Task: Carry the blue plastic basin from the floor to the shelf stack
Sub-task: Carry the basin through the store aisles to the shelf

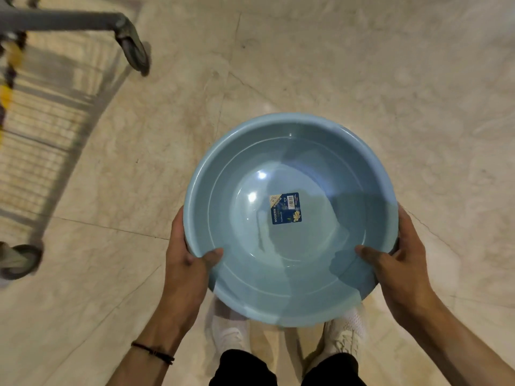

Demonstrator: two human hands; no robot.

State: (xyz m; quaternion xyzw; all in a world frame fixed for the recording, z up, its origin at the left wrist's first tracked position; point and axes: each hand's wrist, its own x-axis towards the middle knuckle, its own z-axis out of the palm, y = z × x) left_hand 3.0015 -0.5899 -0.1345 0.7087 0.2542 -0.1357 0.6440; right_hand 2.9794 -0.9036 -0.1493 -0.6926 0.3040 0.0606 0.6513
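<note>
The round blue plastic basin (291, 162) is held level in front of me, above the floor, and fills the lower middle of the head view. A dark blue label (285, 208) sticks to its inside bottom. My left hand (189, 260) grips the near left rim, thumb inside the bowl. My right hand (398, 260) grips the near right rim the same way. No shelf stack is in view.
Beige marble floor tiles (362, 65) spread all around. A grey wheeled cart (64, 20) stands at the left, with one caster (135, 52) at the top and another (21, 260) lower down. My white shoes (345, 332) show under the basin.
</note>
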